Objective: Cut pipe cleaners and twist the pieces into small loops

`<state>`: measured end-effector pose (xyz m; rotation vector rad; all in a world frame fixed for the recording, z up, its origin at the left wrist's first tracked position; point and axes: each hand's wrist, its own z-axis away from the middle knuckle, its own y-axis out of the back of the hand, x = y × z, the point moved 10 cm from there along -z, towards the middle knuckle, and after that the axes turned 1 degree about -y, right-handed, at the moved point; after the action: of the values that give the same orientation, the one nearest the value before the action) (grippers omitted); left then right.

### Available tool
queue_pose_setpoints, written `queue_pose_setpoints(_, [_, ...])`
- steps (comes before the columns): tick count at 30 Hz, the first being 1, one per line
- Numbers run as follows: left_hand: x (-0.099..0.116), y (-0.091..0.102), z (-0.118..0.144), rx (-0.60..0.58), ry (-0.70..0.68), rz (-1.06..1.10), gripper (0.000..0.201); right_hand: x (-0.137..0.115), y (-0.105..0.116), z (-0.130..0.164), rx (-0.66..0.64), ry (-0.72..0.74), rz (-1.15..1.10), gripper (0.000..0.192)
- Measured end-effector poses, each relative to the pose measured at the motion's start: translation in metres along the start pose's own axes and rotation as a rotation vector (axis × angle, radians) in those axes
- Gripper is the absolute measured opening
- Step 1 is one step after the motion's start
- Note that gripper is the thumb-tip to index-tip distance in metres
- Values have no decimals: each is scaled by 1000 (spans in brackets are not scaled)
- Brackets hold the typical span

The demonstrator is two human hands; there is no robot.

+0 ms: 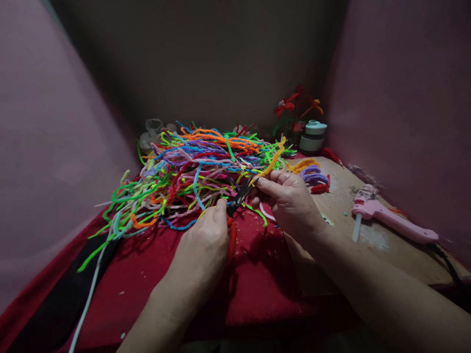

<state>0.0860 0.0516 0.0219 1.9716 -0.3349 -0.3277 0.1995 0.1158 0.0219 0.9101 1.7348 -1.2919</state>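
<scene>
My left hand (208, 238) is closed round the handles of a pair of scissors (239, 196) with dark blades and red on the grips. The blades point up and to the right, at the lower end of a yellow-orange pipe cleaner (274, 162). Between thumb and fingers my right hand (289, 198) pinches that pipe cleaner, which slants up past the fingertips. Whether the blades touch it I cannot tell. Behind both hands spreads a large tangled heap of coloured pipe cleaners (198, 162). Short orange, purple and red bundles (312, 175) lie just beyond my right hand.
A pink hot glue gun (393, 215) with a clear glue stick rests on a brown board (346, 186) at the right. Behind it stand a pale green lidded container (313, 136) and red pipe-cleaner flowers (289, 105). A white cable (93, 279) crosses the red cloth (154, 279) at the left.
</scene>
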Motion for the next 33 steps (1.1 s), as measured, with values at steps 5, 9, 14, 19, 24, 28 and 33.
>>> queue_pose_setpoints(5, [-1, 1, 2, -1, 13, -8, 47, -1, 0, 0, 4, 4, 12, 11])
queue_pose_setpoints(9, [-1, 1, 3, 8, 23, -12, 48, -2, 0, 1, 5, 12, 20, 11])
queue_pose_setpoints(14, [0, 1, 2, 2, 23, -10, 47, -4, -1, 1, 0, 22, 35, 11])
queue_pose_setpoints(19, [2, 3, 1, 2, 14, -59, 49, -3, -2, 1, -6, 19, 24, 10])
queue_pose_setpoints(24, [5, 5, 1, 5, -3, -127, 49, 1, -2, 0, -1, -10, -4, 11])
queue_pose_setpoints(28, [5, 8, 1, 16, 8, -202, 50, 4, -2, 0, -1, -39, -6, 13])
queue_pose_setpoints(33, [7, 9, 1, 19, 8, -216, 49, 6, -1, 2, 15, -68, -33, 11])
